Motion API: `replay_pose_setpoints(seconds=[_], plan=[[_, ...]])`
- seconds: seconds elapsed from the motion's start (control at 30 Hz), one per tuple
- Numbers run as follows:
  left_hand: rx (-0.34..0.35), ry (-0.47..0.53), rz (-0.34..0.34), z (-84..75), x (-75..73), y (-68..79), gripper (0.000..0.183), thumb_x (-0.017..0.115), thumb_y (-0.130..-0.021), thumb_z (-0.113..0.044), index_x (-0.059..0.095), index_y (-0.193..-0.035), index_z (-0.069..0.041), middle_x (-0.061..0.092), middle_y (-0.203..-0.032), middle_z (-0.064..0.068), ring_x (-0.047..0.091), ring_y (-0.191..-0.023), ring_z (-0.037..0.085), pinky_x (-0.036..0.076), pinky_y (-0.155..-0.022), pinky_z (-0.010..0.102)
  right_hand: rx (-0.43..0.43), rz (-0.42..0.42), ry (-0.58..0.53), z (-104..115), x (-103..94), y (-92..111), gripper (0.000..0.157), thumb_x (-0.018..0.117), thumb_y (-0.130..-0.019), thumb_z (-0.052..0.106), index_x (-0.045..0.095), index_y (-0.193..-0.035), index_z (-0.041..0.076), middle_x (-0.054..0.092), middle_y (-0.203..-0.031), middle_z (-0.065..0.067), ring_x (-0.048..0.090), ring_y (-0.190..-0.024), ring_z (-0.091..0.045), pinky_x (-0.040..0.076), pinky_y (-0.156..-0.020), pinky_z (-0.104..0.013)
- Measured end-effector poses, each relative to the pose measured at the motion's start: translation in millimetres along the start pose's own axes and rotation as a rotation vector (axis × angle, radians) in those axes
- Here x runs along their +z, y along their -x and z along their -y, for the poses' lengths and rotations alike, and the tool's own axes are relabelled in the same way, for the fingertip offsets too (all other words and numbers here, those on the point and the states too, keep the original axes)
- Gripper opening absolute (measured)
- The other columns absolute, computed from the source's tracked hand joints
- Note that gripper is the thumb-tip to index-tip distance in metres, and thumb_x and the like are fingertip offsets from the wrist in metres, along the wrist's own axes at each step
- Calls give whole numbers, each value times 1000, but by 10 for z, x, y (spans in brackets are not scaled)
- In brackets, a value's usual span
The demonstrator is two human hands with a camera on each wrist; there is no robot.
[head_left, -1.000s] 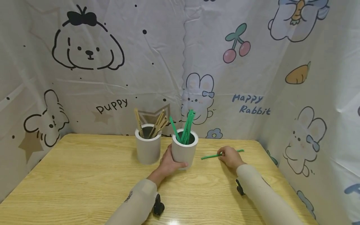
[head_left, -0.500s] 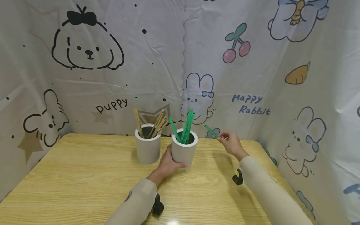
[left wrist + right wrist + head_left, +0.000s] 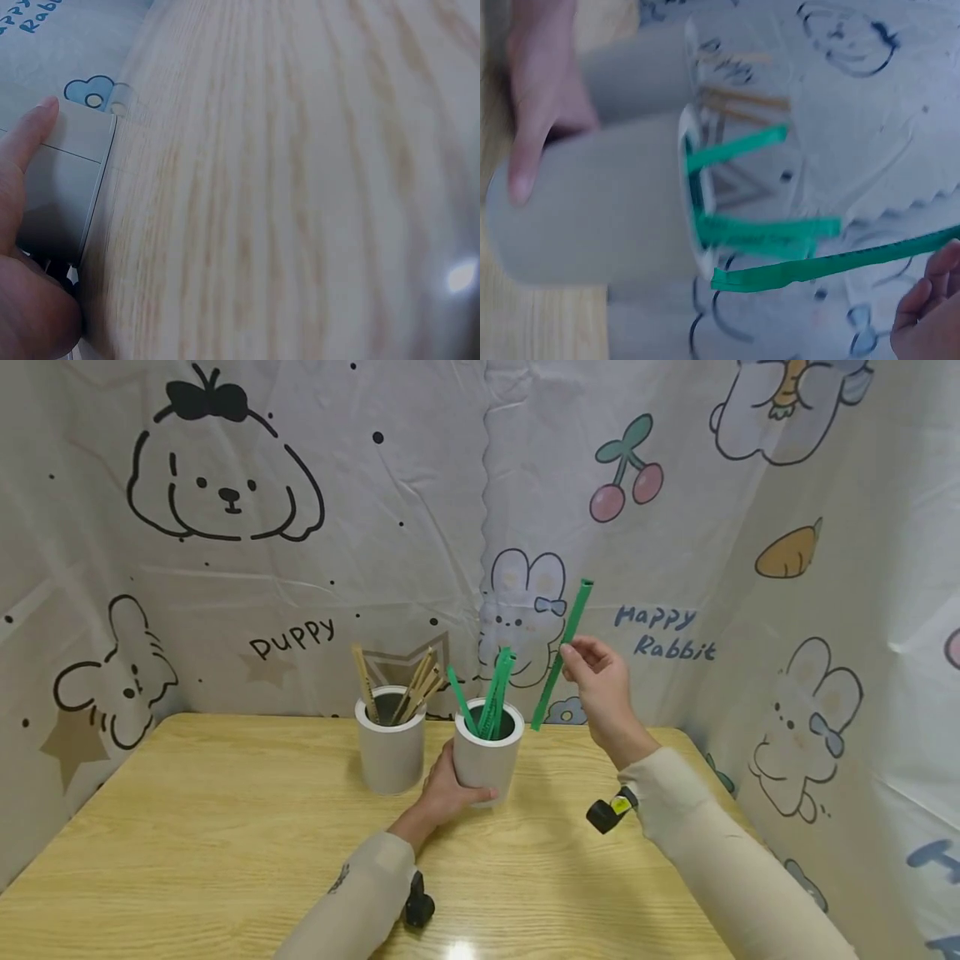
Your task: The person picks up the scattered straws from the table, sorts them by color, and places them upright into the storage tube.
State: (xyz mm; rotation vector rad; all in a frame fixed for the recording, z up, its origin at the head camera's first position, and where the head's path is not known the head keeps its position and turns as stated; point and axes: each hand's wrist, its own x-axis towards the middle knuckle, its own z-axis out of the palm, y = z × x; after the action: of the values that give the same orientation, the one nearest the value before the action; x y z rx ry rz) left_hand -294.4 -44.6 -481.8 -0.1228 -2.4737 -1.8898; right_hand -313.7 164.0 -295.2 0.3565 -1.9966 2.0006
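Note:
Upright in the head view, a light grey cup (image 3: 483, 764) with a white rim holds several green slim packets (image 3: 497, 693). My left hand (image 3: 442, 789) grips its lower side, thumb across the front; the left wrist view shows that hand on the cup wall (image 3: 64, 195). My right hand (image 3: 603, 689) pinches one more long green packet (image 3: 577, 610) near its middle, above the table and right of the cup. It slants, lower end close to the cup's rim. Dark printing runs along this packet (image 3: 817, 268) in the right wrist view. Its contents are hidden.
Just left stands a second grey cup (image 3: 392, 760) with several tan slim packets (image 3: 420, 689) leaning in it. Both cups are on a wood-grain table (image 3: 225, 827). A printed cloth (image 3: 420, 543) hangs behind and at the sides.
My right hand has lifted the green packet off the table, raised it and turned it from lying flat to steeply slanted near the cup. My left hand keeps its grip on the cup.

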Motion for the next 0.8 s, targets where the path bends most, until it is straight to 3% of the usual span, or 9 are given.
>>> replay_pose_setpoints(seconds=[0.13,0.27,0.43,0.8], plan=[[2,2,4,2,-7,-9,109,91,-73,-15,24,-158,-8,45,-152,18,45,-139,39,35,-117,58,-4,-50,-138,142,139,34,9,59,-102,11,63,-97,17,62,-84,10,53,-70,-4,49,-69,-15],[-7,1,3,-6,-8,-16,109,91,-73,-15,23,-158,-9,45,-153,17,45,-140,38,34,-118,57,48,-74,-203,154,240,54,6,60,-102,14,62,-97,16,61,-79,9,53,-67,-5,49,-69,-16],[-21,-4,4,-24,-8,0,110,91,-73,-16,22,-158,-9,44,-153,18,44,-140,39,33,-119,58,143,-79,-183,14,334,57,9,58,-103,16,59,-104,7,58,-76,8,52,-65,-5,48,-69,-19],[-13,3,3,1,1,3,111,92,-73,-18,22,-159,-10,45,-153,17,45,-139,38,34,-118,58,247,-93,-133,-359,406,58,8,60,-102,15,59,-106,8,60,-79,9,52,-65,-4,47,-64,-17]])
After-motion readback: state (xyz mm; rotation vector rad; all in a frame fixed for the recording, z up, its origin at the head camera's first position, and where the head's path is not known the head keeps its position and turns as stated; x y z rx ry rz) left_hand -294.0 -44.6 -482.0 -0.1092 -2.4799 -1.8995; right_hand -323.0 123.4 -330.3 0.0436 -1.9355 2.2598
